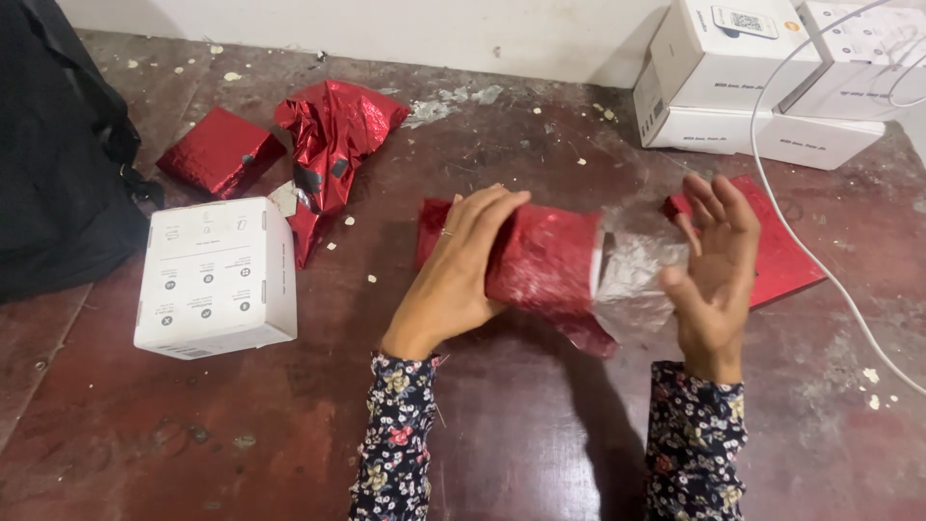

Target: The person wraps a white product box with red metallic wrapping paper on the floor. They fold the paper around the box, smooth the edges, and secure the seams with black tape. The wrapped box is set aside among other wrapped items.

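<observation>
Lying left to right across the bench [289, 434], the red-wrapped box [540, 265] is pinned by the left hand [458, 275], fingers flat. The right hand [714, 260] is held open-fingered at its loose right end.

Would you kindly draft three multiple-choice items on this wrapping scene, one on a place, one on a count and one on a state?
1. Where does the lone white box sit relative to the left hand?
A. to its left
B. under it
C. to its right

2. How many white boxes are stacked at the far right corner?
A. none
B. several
C. exactly one

3. How is the right hand?
A. clenched in a fist
B. open, fingers spread
C. flat on the table

Answers: 1 A, the box stands beyond that hand's left side. 2 B, more than one box shows there. 3 B, its fingers fan out beside the red-wrapped parcel.
</observation>
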